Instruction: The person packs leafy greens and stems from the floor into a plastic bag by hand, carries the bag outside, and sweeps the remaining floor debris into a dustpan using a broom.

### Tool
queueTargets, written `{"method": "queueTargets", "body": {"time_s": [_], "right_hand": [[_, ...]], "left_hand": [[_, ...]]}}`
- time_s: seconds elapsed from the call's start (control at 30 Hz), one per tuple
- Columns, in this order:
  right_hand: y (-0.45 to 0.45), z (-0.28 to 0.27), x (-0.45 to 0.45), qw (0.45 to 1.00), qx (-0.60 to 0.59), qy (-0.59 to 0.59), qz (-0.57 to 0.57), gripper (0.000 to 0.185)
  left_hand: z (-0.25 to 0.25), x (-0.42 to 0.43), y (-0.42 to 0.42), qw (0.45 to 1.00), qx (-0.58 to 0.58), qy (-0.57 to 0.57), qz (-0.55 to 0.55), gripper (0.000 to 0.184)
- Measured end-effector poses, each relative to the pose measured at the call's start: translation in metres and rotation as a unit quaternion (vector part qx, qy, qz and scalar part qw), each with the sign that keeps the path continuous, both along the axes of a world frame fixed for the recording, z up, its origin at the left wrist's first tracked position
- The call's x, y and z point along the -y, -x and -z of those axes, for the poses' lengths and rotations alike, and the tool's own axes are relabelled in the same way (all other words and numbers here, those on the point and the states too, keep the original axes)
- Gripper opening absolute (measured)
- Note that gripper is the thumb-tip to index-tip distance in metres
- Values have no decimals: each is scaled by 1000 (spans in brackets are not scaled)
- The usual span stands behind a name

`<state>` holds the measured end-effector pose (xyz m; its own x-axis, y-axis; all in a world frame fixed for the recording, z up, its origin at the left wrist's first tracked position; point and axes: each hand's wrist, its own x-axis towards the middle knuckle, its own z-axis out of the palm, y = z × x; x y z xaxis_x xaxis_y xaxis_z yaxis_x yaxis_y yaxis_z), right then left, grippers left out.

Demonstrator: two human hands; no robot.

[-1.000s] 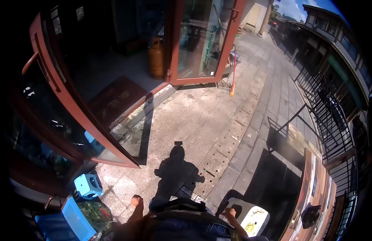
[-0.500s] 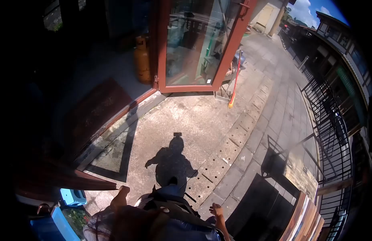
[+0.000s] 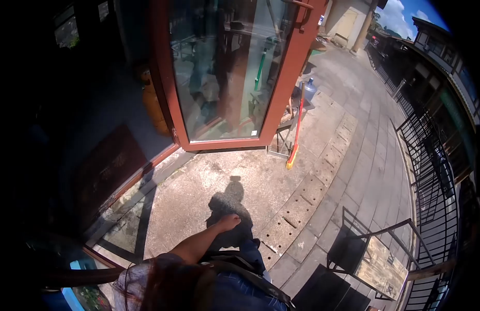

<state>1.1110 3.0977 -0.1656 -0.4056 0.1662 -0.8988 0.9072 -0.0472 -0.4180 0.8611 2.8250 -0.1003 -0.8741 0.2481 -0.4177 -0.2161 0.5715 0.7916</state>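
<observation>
My left hand reaches across in front of my body, fingers curled into a loose fist with nothing visible in it. It hangs over the sunlit paving and overlaps my shadow, touching nothing. My right hand is out of the frame. Ahead stands a glass door with a red-brown frame, swung outward. A broom with a red handle and yellow bristles leans beside its outer edge.
An orange gas cylinder stands inside the dark doorway. Beyond the broom is a blue water jug. At right are a metal-framed chair with a wooden seat and a black railing. A perforated drain strip crosses the ground.
My left hand has swung forward and right, in front of my body. My right hand has left the view. The door and broom appear nearer and lower.
</observation>
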Motion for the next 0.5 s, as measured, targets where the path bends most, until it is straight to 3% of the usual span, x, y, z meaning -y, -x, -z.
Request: {"method": "queueTargets", "body": {"time_s": [0.13,0.2,0.23,0.27,0.33,0.4,0.5], "right_hand": [[127,-22,-131,999,-22,-20,14,25],[200,-33,-214,996,-50,-42,57,25],[248,-41,-246,993,-76,-47,81,25],[303,-52,-271,988,-110,-41,98,25],[425,-85,-283,976,-184,7,113,25],[534,-129,-252,967,-233,72,79,24],[632,-192,-178,955,-244,167,-6,31]], "left_hand": [[63,8,44,971,63,176,147,45],[68,28,56,980,68,184,39,45],[64,36,60,982,98,147,-65,42],[93,49,63,976,103,93,-165,33],[87,56,75,893,214,-54,-392,20],[99,64,85,833,251,-42,-492,18],[93,82,145,968,61,1,-244,20]]}}
